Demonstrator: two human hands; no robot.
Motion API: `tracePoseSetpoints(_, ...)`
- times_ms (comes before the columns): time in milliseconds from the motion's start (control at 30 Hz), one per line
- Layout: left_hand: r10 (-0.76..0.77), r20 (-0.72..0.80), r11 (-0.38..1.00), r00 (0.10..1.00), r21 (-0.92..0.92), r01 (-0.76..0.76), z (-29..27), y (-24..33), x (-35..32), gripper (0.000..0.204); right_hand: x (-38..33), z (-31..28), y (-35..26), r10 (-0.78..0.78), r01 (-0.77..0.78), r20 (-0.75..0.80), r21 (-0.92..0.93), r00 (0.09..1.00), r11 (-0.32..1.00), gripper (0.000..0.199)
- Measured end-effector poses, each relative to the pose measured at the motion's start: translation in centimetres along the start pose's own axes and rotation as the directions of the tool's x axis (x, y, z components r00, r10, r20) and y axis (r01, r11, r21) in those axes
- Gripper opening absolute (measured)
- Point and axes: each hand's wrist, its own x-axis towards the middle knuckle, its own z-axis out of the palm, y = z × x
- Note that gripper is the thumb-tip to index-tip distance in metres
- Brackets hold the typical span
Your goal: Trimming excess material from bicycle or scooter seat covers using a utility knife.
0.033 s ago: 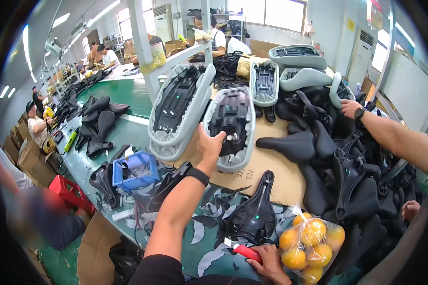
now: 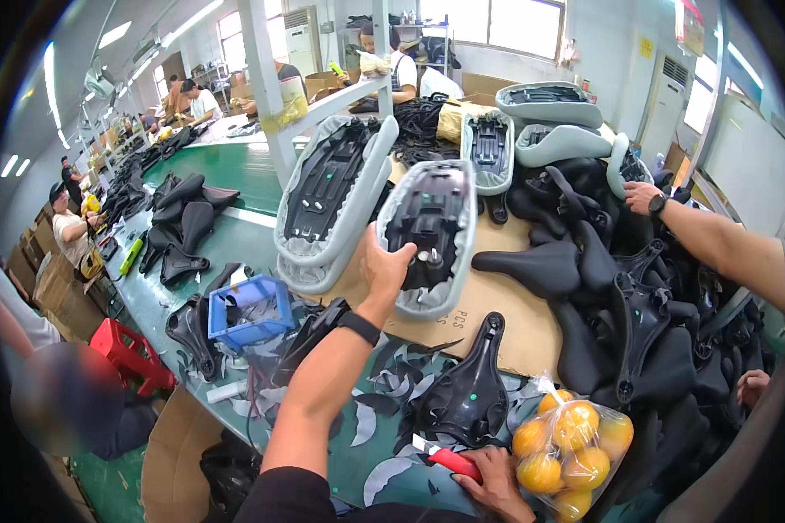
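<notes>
Overhead, I watch the left hand [image 2: 385, 268] stretch forward and clamp its fingers on the lower end of a grey-edged bicycle saddle [image 2: 430, 234], turned underside up with its black base showing; the saddle rests partly on a sheet of brown cardboard [image 2: 488, 322] spread over the green worktop [image 2: 235, 179], just beside a second, longer upturned saddle [image 2: 331, 196] to its left. Down at the lower edge, the right hand [image 2: 495, 479] is closed around a red-handled cutter [image 2: 449, 460], its tip close to a bare black saddle shell [image 2: 471, 392] lying among dark offcuts. A clear bag of oranges [image 2: 571, 449] sits just right of that hand, and a blue plastic bin [image 2: 251, 312] stands to the left of the forearm. On the right, another person's arm with a wristwatch [image 2: 657, 205] reaches into a heap of finished black saddles [image 2: 619, 288]. My reading of the risks: the grip is taken only at one end, so the saddle could tip or slide off the cardboard against its neighbour; and with attention forward, the cutter in the other hand could nick the shell or pierce the fruit bag beside it.
</notes>
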Motion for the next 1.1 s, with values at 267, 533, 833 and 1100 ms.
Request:
tracePoseSetpoints(267, 0.096, 0.099, 0.932, 0.990, -0.358, -0.054, -6.8, 0.4, 4.0, 0.053, 0.2, -0.1, -0.3, -0.017, 0.017, -0.006, 0.055, 1.000, 0.998, 0.042)
tracePoseSetpoints(533, 0.302, -0.438, 0.942, 0.847, 0.001, -0.335, -13.0, 5.4, 10.7, 0.053, -0.1, 0.6, 0.5, -0.057, 0.064, -0.063, 0.121, 0.996, 0.991, 0.036)
tracePoseSetpoints(833, 0.473, -0.591, 0.870, 0.653, 0.430, -0.241, -13.9, 1.1, 16.1, 0.051, 0.1, 1.0, 0.3, 0.024, -0.024, -0.004, 0.141, 1.000, 0.990, 0.037)
tracePoseSetpoints(1100, 0.652, -0.445, 0.729, 0.614, 0.590, -0.346, -13.1, 0.6, 16.4, 0.067, -0.4, 0.7, -0.2, 0.087, -0.085, -0.027, 0.070, 0.996, 0.994, 0.039)
